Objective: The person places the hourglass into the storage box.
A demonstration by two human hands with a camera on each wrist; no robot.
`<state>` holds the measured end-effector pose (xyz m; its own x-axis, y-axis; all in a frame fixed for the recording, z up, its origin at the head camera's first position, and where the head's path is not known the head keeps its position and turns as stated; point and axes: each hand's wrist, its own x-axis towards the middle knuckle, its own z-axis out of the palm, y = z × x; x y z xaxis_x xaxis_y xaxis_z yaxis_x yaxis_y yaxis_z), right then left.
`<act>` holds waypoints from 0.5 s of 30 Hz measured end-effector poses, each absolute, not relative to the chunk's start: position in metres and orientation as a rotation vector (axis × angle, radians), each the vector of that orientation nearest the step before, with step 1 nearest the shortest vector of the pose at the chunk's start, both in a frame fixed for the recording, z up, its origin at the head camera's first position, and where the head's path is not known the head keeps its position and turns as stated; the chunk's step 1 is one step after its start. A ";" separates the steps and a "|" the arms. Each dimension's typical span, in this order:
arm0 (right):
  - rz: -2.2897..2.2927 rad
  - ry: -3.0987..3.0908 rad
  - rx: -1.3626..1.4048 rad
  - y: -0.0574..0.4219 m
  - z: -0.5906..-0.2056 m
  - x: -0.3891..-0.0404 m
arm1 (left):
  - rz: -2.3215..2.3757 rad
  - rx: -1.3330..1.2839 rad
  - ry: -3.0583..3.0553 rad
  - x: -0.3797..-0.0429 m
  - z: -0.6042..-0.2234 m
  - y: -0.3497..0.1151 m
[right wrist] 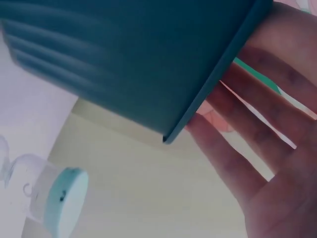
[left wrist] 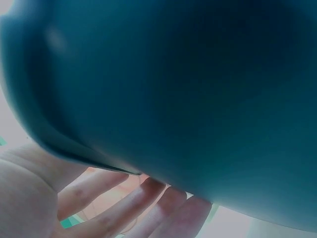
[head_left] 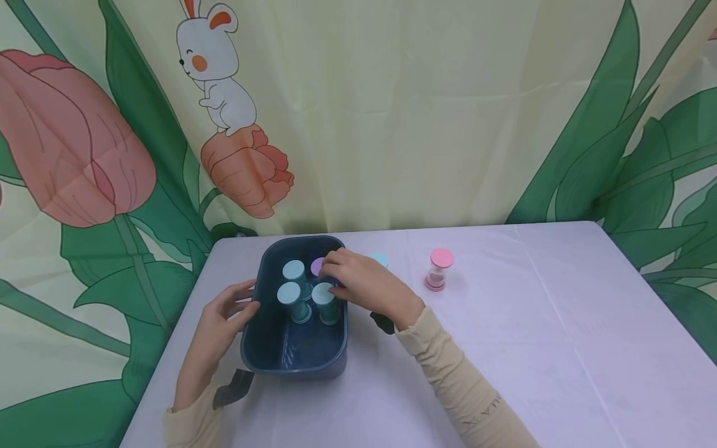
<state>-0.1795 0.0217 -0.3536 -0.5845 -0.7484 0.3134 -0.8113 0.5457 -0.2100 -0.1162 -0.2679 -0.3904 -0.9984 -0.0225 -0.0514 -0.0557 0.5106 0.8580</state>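
Note:
A dark blue plastic bin (head_left: 294,358) stands on the table. Inside it, several sand timers with light-blue caps stand upright, one timer (head_left: 294,298) near the middle. My left hand (head_left: 221,317) rests against the bin's left rim, fingers fairly straight. Over the right rim my right hand (head_left: 364,280) reaches in, beside a purple-capped sand timer (head_left: 317,266) and the nearest light-blue timer (head_left: 323,294). The bin wall (right wrist: 124,64) hides those fingertips in the right wrist view, so whether they grip a timer is unclear.
A pink sand timer (head_left: 439,269) stands on the white tablecloth (head_left: 504,354) to the right. Behind my right hand, another light-blue-capped timer (head_left: 379,258) is partly hidden. A printed curtain (head_left: 403,124) hangs beyond the table's back edge.

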 end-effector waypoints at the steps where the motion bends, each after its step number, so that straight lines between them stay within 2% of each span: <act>1: 0.508 -2.589 1.317 0.023 -0.354 -0.180 | 1.536 -0.071 2.701 -0.116 -0.391 -0.268; 15: 0.546 -2.566 1.192 0.048 -0.352 -0.181 | 1.547 -0.068 2.697 -0.117 -0.391 -0.269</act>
<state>-0.1808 0.0475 -0.3521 -0.6299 -0.6755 0.3834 -0.7731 0.5928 -0.2256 -0.1165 -0.2685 -0.3913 -0.9986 -0.0222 -0.0489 -0.0534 0.5044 0.8618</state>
